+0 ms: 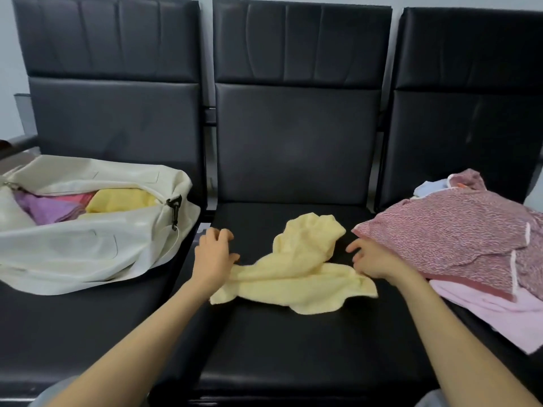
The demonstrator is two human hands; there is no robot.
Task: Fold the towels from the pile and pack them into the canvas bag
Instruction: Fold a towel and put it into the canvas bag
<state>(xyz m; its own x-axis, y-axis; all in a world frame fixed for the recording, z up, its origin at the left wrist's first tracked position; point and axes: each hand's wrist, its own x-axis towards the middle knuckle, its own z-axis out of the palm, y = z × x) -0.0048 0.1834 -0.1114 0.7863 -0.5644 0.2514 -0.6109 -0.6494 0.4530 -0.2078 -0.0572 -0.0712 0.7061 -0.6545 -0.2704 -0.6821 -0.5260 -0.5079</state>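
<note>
A crumpled pale yellow towel (299,268) lies on the middle black seat (293,348). My left hand (213,255) hovers at the towel's left end, fingers spread and holding nothing. At the towel's right edge, my right hand (373,259) is likewise spread, its fingers loosely curled. The cream canvas bag (88,248) lies unzipped on the left seat, with folded purple, pink and yellow towels (117,199) inside. A pile of towels (458,239) sits on the right seat, a red-patterned one on top and a pink one underneath.
Three black padded seats with high backrests (296,127) stand side by side. A black clip (174,205) hangs at the bag's zip end. A metal armrest (17,145) shows at the far left.
</note>
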